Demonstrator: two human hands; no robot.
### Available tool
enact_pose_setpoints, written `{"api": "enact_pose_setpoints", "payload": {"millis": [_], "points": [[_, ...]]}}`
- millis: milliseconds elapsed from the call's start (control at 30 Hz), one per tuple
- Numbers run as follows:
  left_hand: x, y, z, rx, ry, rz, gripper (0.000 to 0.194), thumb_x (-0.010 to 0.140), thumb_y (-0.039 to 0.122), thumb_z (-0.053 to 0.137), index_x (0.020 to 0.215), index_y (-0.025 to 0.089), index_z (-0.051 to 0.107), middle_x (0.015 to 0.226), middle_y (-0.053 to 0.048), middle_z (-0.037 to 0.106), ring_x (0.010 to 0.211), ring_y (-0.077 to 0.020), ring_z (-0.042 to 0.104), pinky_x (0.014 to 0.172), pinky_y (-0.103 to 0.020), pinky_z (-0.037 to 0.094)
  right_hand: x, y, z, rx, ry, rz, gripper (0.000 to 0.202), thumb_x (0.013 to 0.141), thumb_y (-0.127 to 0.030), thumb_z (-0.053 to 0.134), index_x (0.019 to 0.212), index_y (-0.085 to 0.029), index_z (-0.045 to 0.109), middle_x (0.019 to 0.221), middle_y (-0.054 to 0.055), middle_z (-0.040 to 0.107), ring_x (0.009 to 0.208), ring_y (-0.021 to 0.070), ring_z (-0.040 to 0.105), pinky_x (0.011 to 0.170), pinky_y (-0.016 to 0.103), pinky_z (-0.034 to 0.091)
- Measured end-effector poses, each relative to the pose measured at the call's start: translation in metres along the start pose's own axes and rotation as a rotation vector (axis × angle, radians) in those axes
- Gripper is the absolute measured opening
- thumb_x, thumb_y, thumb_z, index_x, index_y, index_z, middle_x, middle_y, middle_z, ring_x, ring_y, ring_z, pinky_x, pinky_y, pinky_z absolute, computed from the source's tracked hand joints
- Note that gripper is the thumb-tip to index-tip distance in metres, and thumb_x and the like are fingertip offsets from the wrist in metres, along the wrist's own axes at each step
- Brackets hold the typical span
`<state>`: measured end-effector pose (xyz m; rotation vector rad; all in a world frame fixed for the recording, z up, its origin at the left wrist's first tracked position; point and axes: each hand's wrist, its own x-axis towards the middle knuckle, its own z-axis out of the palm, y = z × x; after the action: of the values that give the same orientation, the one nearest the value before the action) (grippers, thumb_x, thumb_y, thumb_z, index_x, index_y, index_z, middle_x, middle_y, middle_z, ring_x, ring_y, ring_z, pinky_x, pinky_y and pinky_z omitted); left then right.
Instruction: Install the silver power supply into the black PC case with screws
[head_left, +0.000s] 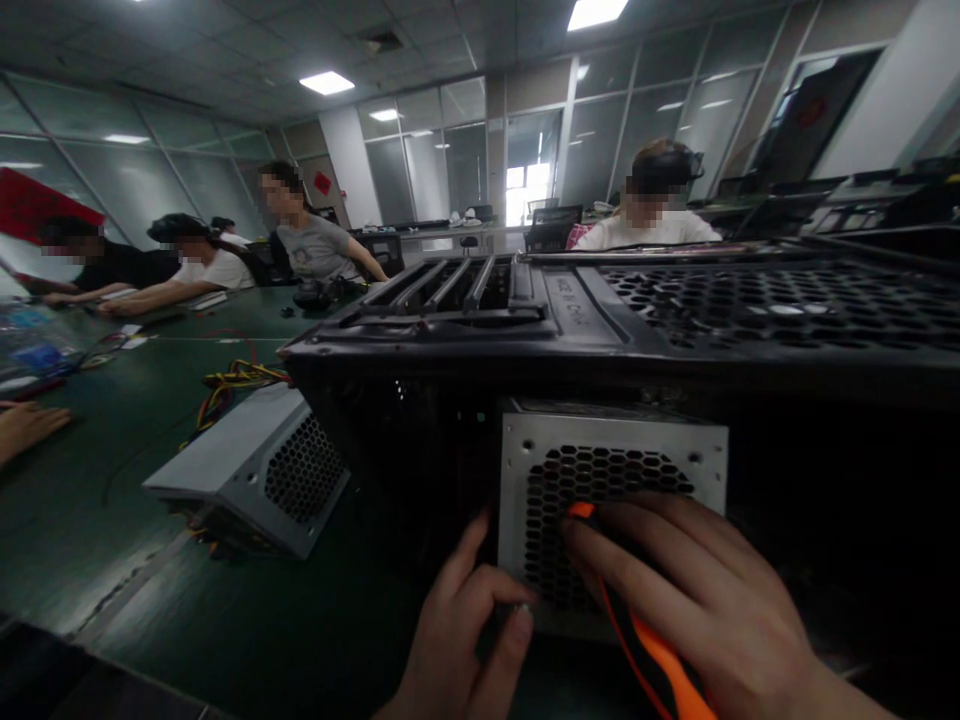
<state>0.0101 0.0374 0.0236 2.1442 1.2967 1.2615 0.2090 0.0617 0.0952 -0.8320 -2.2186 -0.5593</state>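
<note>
A black computer case lies on the dark green table in front of me. A grey power supply with a honeycomb grille sits in its rear opening. My right hand grips an orange-and-black screwdriver, its tip end against the grille. My left hand is just left of it, thumb and forefinger pinched together near the power supply's lower left corner; whether they hold something small I cannot tell.
A second grey power supply with coloured wires lies on the table to the left. Several people sit along the far side of the table. Another person's hand rests at the left edge.
</note>
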Motion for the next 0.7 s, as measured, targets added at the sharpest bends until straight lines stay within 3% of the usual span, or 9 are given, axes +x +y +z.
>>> {"api": "enact_pose_setpoints", "payload": {"millis": [167,333,700], "points": [[0.003,0.001,-0.006,0.040,-0.052,0.033,0.016,0.087,0.025,0.046,0.087,0.021,0.062,0.139,-0.012,0.046,0.125,-0.0252,0.047,0.095,-0.039,0.046,0.010,-0.002,-0.001,0.042,-0.039,0.026,0.027,0.093,-0.014,0.034,0.102,-0.018,0.058,0.088,0.006,0.059,0.083,0.0193,0.050,0.070,0.032,0.043],[0.003,0.003,-0.005,0.021,-0.050,0.023,0.016,0.088,0.024,0.045,0.087,0.020,0.060,0.140,-0.013,0.045,0.127,-0.0242,0.046,0.096,-0.039,0.045,0.010,-0.005,0.001,-0.019,-0.023,-0.006,0.030,0.095,-0.014,0.029,0.105,-0.017,0.056,0.090,0.007,0.057,0.083,0.0207,0.047,0.073,0.034,0.040],[0.004,0.001,-0.003,-0.036,-0.077,-0.006,0.017,0.089,0.025,0.043,0.088,0.020,0.059,0.141,-0.012,0.043,0.129,-0.0233,0.042,0.100,-0.040,0.040,0.008,-0.006,0.008,-0.056,0.033,-0.027,0.023,0.091,-0.011,0.038,0.103,-0.016,0.058,0.090,0.009,0.057,0.083,0.0218,0.048,0.073,0.035,0.038]]}}
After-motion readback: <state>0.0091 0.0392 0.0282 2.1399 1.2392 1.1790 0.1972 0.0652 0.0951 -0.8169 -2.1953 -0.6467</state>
